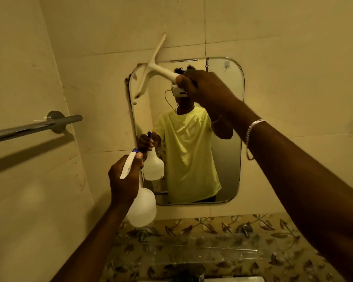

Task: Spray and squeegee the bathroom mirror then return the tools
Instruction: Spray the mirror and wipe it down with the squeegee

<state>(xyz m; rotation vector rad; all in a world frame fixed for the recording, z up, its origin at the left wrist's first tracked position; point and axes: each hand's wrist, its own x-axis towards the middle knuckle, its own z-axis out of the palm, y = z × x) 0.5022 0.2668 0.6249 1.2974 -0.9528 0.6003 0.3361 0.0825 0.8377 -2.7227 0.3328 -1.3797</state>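
A rounded rectangular mirror (228,163) hangs on the tiled wall ahead. My right hand (204,88) is raised before its upper part, gripping the handle of a white squeegee (151,66). The squeegee's blade is tilted steeply, crossing the mirror's top left corner and reaching up onto the wall tile. My left hand (124,178) holds a translucent white spray bottle (142,208) with a blue nozzle tip, low and just left of the mirror's lower left corner. The mirror shows a reflection of a person in a yellow shirt holding the same bottle.
A chrome towel bar (29,127) juts from the left wall at mid height. Below the mirror runs a leaf-patterned tile band (212,226) with a clear glass shelf (192,253) on metal brackets, and a tap top shows at the bottom edge.
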